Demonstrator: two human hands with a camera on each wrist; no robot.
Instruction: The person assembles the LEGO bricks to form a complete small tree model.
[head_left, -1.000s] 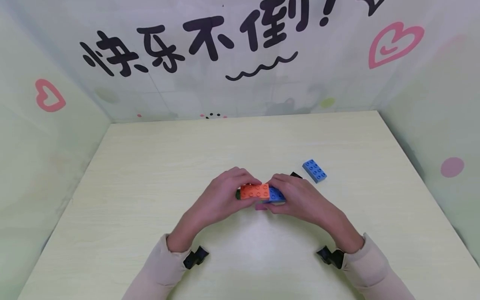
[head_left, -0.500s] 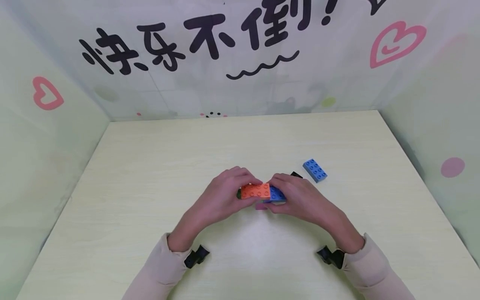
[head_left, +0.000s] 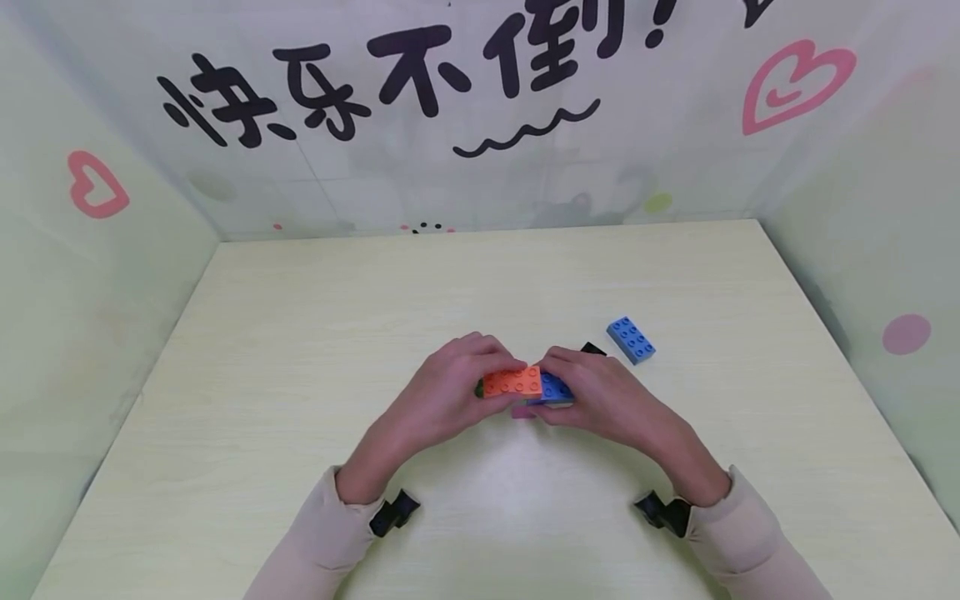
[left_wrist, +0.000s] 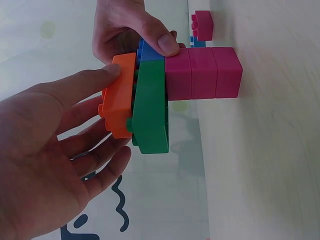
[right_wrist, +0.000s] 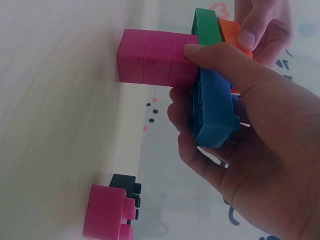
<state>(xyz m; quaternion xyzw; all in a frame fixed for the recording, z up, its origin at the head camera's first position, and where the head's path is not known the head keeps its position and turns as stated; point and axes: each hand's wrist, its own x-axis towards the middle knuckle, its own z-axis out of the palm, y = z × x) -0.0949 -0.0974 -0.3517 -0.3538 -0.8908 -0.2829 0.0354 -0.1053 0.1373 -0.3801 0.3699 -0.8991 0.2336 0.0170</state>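
Note:
An orange toy brick [head_left: 512,382] is pinched between the thumb and fingers of my left hand [head_left: 446,387]. It lies along a green brick [left_wrist: 151,107], with studs showing in a narrow gap between them. A blue brick [right_wrist: 215,107] sits end to end with the green one. Both rest across the top of a column of pink bricks [left_wrist: 202,73], which stands on the table. My right hand [head_left: 603,392] grips this stack around the blue brick, its thumb pressing on the uppermost pink brick. In the head view the hands cover most of the column.
A loose blue brick [head_left: 632,340] lies on the table [head_left: 360,317] beyond my right hand. Near it a black brick [head_left: 592,349] is partly hidden by that hand. The right wrist view also has a single pink brick [right_wrist: 104,212] beside the black one. Printed cloth walls enclose the back and sides.

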